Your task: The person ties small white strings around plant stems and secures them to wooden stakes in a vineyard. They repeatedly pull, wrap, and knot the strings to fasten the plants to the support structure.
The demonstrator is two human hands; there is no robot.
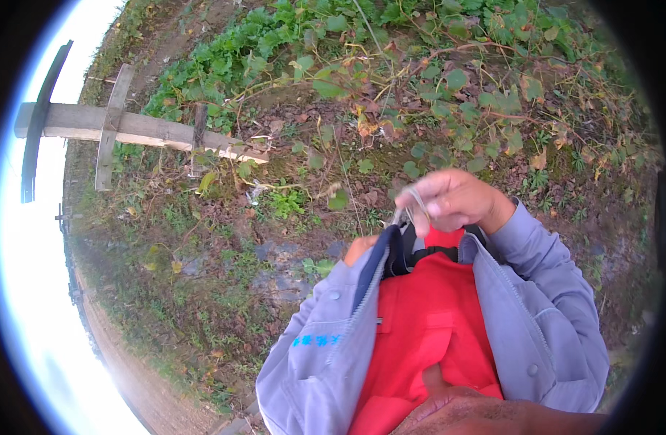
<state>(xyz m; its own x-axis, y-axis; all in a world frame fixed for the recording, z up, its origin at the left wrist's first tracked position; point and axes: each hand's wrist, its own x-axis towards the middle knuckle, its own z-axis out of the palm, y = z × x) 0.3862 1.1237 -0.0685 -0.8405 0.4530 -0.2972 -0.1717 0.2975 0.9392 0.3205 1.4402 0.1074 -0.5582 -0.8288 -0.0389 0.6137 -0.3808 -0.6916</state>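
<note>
In front of my waist, my right hand is raised with its fingers curled in, a little smeared by motion. A thin pale string loops over those fingers and trails down toward the jacket's edge. Only a small part of my left hand shows beside the open left front of the grey jacket; its fingers are hidden behind the cloth. Between the hands, a black strap with a buckle crosses the red shirt.
A wooden post with crosspieces stands at the upper left. Vines and leafy green plants spread over the ground ahead. Dark plastic sheeting lies partly buried on the soil. A thin wire runs down through the vines.
</note>
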